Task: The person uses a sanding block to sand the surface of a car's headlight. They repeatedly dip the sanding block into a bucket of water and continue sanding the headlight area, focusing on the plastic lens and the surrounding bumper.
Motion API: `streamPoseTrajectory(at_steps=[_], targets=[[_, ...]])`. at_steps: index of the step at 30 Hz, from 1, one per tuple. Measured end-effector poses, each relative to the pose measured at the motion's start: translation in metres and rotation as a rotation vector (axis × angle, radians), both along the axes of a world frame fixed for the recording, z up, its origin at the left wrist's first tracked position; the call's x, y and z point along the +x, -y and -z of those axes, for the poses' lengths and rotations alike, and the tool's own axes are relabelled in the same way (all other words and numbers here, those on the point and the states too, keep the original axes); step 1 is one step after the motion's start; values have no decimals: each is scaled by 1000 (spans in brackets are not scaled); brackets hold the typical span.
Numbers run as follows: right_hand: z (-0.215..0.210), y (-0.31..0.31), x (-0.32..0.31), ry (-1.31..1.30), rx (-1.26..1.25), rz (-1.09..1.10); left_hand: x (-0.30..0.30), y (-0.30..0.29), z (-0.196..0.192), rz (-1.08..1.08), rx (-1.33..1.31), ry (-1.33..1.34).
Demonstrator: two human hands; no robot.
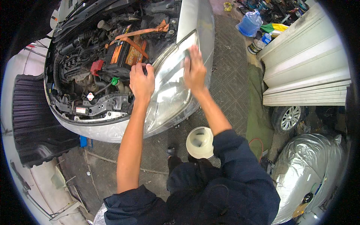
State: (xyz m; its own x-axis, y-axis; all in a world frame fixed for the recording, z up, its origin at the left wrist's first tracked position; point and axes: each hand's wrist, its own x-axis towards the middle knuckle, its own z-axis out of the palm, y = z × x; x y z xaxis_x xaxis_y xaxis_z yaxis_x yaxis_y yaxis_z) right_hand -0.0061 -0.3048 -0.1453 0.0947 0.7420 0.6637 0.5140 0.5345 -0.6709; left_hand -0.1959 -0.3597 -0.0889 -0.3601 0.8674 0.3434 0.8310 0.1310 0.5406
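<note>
- The headlight (pixel 170 86), a large clear lens at the front corner of a silver car, sits at the centre of the frame, just above the middle.
- The left hand (pixel 142 80) grips the inner edge of the headlight, fingers curled over the rim beside the engine bay.
- The right hand (pixel 194 69) lies flat on the upper outer part of the lens, fingers spread and pressed against what looks like a small grey pad; whether it pinches the pad I cannot tell.
- The two hands are apart, one on each side of the lens.
- In the open engine bay (pixel 93 67), upper left, a black battery (pixel 125 52) with orange straps sits near a red cap (pixel 96 66) and a green cap (pixel 114 80).
- A cream-coloured plastic container (pixel 200 142) stands on the paved ground (pixel 232 75) below the headlight, near the person's dark blue sleeves.
- A detached black bumper (pixel 33 120) lies at the left edge.
</note>
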Motion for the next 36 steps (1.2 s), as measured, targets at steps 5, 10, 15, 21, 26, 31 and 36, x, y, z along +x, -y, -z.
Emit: streamPoseTrajectory(at_steps=[5, 10, 15, 21, 26, 31, 36], targets=[[-11, 5, -10, -68, -83, -14, 0, 7, 5, -8, -9, -28], [4, -2, 2, 135, 82, 77, 2, 1, 3, 15, 2, -15], [-67, -33, 34, -470, -314, 32, -2, 2, 5, -13, -16, 12], [-11, -15, 4, 10, 172, 98, -3, 3, 8, -15, -43, 9], [-6, 0, 22, 75, 184, -170, -3, 4, 7, -20, -43, 24], [5, 0, 15, 77, 208, -315, -1, 3, 4, -39, -40, 54], [-18, -36, 34, 79, 201, -109, 5, 5, -1, -50, -50, 59]])
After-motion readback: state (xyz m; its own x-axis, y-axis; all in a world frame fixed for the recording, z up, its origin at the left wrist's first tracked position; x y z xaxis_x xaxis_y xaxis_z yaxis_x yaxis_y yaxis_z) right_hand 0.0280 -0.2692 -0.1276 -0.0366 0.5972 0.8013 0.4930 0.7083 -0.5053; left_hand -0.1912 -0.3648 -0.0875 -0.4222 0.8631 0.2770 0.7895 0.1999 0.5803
